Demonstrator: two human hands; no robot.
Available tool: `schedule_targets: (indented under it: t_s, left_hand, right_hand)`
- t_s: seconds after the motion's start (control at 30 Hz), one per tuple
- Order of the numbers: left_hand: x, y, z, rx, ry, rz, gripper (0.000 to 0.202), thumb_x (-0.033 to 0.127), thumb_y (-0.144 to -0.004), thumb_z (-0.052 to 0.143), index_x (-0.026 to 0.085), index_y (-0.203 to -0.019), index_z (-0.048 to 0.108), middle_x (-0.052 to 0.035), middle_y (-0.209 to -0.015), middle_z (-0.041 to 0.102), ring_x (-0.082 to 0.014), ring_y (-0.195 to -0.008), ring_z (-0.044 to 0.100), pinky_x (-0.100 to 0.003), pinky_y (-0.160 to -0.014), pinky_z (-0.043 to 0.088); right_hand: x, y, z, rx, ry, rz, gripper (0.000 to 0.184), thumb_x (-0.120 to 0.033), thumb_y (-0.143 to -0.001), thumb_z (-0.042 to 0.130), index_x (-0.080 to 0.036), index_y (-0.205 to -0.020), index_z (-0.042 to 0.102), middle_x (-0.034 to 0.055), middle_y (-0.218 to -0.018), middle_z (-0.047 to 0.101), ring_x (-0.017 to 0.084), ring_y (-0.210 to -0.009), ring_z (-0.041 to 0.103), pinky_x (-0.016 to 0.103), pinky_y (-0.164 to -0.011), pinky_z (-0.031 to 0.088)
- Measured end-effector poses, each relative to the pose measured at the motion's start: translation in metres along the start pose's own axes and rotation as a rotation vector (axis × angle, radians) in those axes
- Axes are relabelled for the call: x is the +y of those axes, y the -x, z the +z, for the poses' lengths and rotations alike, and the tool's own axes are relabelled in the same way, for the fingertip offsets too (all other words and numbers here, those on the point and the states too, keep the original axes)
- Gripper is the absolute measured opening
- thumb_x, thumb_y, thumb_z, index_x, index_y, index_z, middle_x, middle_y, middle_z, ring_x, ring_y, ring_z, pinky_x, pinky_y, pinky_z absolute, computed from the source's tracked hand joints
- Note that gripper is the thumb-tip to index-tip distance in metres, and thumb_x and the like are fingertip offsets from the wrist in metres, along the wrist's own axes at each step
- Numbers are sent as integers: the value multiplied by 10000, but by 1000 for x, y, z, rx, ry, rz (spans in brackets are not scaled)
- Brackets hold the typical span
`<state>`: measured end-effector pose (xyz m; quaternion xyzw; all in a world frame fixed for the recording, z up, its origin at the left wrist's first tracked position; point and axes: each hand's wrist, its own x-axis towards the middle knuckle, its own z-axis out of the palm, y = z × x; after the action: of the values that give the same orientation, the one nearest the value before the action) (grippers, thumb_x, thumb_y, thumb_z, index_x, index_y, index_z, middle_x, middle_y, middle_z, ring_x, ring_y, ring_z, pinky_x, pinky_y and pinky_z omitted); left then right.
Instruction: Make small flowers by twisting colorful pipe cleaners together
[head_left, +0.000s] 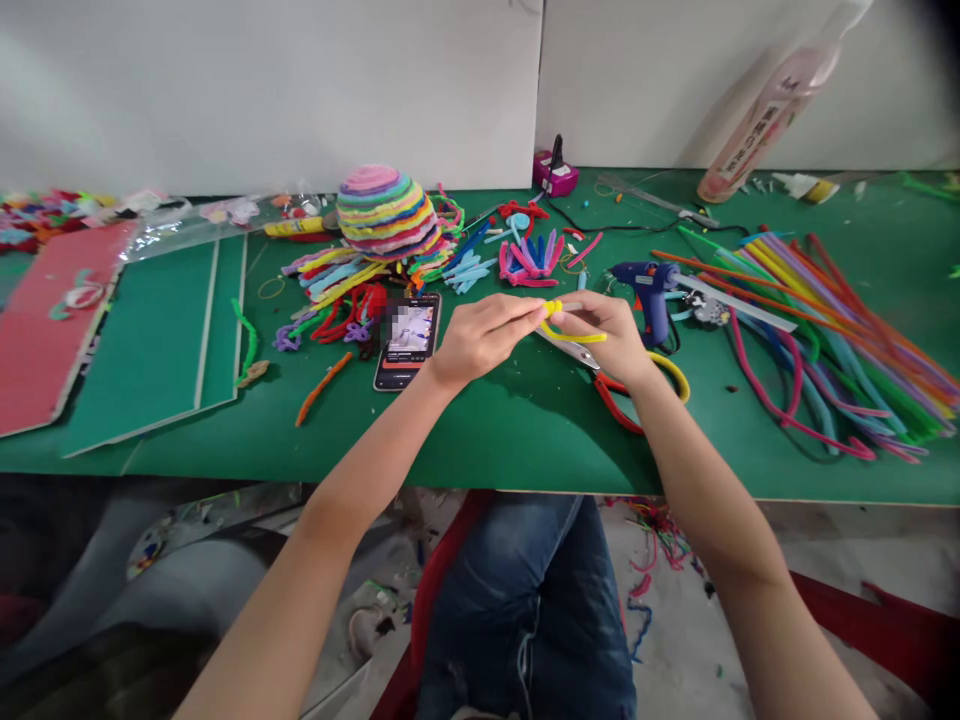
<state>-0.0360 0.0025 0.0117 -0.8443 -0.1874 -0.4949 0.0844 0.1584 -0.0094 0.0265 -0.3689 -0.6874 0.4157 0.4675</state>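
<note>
Head view: we see the left hand (480, 335) and right hand (604, 335) meeting above the green felt tabletop (487, 430), both pinched shut on a thin yellow fuzzy pipe cleaner (564, 325) bent into a loop between the fingertips. Just beneath the grip lie red-handled scissors (611, 385); a blue glue gun (649, 290) lies right of it, a black smartphone (409, 338) left.

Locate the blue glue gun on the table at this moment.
In the head view the blue glue gun stands on the green table, just right of the right hand, between it and the pile of long pipe cleaners.
</note>
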Motion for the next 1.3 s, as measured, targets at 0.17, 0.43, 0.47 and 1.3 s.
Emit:
schedule_targets:
  t_s: [0.17,0.43,0.47,1.3]
  left_hand:
    - [-1,2,6,-92,-2,-117,210,201,-904,510,190,-1045,665,-53,-1021,715,-138,-951,671,-286,-835,557]
    - [-4,-7,10,-166,725,-808,347,456,-812,614,146,-961,659,-46,-835,687,-117,-685,667,-229,-600,553]
    - [-4,-8,9,-180,784,-851,384,468,-773,655,155,-995,648,-33,-831,678,-104,-645,657,-222,-582,548]
    - [1,-8,12,-63,499,-877,227,390,-795,643,164,-803,623,-19,-766,660,-97,-701,619,-197,-642,505]
  right_hand:
    - [8,-2,9,30,-289,250,351,-532,-709,681,-189,-785,686,12,-742,658,122,-710,593,274,-687,473]
    - [7,-3,-7,-24,199,-50,294,-473,-791,623,-194,-774,713,27,-780,680,131,-724,584,280,-707,452]
    - [5,-3,-6,-43,217,-74,292,-469,-799,616,-197,-781,717,28,-783,681,129,-720,589,277,-703,455]
    - [15,1,9,7,202,13,436,-404,-685,733,-188,-1055,654,57,-1008,711,187,-896,667,334,-798,532]
